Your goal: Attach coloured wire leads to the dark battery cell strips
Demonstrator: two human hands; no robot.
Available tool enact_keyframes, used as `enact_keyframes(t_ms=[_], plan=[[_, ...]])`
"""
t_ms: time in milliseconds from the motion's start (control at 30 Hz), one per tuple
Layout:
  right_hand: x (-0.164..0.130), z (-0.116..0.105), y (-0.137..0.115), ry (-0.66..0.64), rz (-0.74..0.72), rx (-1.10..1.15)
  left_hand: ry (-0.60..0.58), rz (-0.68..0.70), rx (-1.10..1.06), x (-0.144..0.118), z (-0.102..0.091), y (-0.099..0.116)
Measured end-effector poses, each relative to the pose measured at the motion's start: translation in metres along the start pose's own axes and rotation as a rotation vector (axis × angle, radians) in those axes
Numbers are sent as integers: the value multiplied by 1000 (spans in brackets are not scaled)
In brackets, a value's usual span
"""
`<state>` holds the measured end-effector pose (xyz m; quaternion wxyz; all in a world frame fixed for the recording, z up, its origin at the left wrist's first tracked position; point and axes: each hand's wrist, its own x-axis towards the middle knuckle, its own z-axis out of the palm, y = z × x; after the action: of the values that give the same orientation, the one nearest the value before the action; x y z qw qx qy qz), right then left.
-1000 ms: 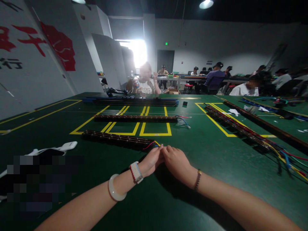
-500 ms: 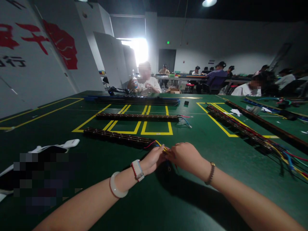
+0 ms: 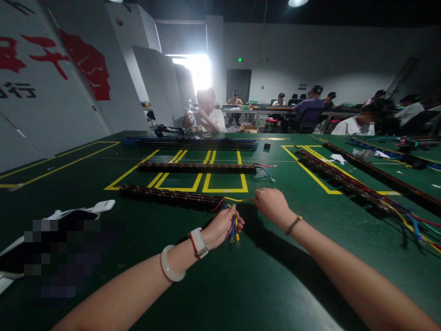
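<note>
Green table [image 3: 262,285] under dim lights: my left hand [image 3: 220,225] pinches a bunch of wires [image 3: 234,227] (thin, limp, light), my right hand [image 3: 272,204] pinches 1 yellow wire [image 3: 237,199] near its end, beside the terminal strip [image 3: 168,195].

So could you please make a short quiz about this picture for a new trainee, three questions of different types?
1. True or false: the right hand pulls one yellow wire sideways, away from the other wires.
2. Multiple choice: the left hand holds A) a white cloth, B) a bunch of coloured wires with ring terminals, C) a black bar.
3. Fill in: the wires come out of the end of the nearest long dark ___ on the green table.

Key: 1 true; 2 B; 3 strip.
</note>
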<state>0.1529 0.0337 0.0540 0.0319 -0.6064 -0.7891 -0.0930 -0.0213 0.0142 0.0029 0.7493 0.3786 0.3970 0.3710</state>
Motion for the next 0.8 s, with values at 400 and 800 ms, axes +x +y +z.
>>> enact_keyframes(t_ms=[400,800], plan=[[25,50,12,7,75,236,-92,-60,-87,6,-9,0],[-2,50,-2,313,-675,207,-150,27,-252,7,-6,-1]])
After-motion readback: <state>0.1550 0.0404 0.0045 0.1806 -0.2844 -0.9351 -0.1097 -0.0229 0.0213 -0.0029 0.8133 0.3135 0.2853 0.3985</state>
